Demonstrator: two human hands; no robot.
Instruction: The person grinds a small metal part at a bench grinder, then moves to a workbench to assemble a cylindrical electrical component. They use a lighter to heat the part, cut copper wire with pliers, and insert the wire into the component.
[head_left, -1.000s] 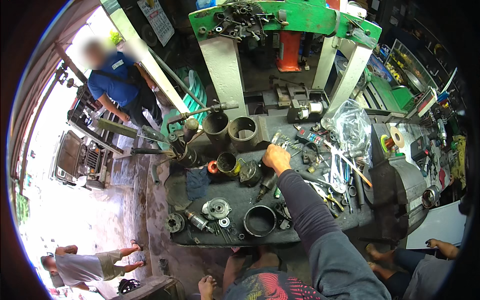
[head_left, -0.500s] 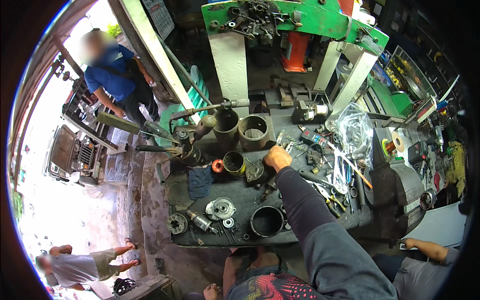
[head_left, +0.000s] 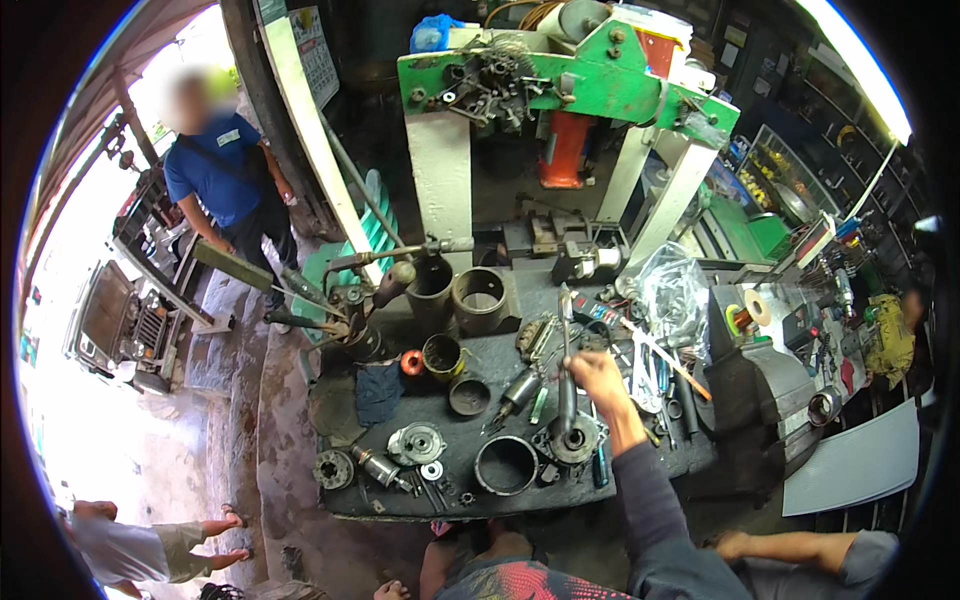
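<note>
My right hand (head_left: 598,382) is closed round a long metal tool (head_left: 566,325), held upright over the bench's right half. The tool's upper part is silver. Below my fingers a dark tube-like handle (head_left: 567,402) runs toward a round metal housing (head_left: 575,440); I cannot tell whether it is the same piece. A small armature-like cylinder (head_left: 517,393) and a green-handled tool (head_left: 539,405) lie left of my hand. My left hand (head_left: 392,591) shows only partly at the lower edge, beside my knee; its fingers are too cut off to read.
A wide metal ring (head_left: 505,466), a round cover (head_left: 416,443) and a small cup (head_left: 469,397) sit on the bench. Two tall cylinders (head_left: 480,300) stand behind. Wrenches (head_left: 650,385) and a plastic bag (head_left: 672,290) lie right. A blue-shirted person (head_left: 215,170) stands left; another person's arm (head_left: 800,548) shows lower right.
My right hand has drawn back toward me and now grips the long metal tool. The view has tilted upward and shifted right. My left hand sits lower in the picture.
</note>
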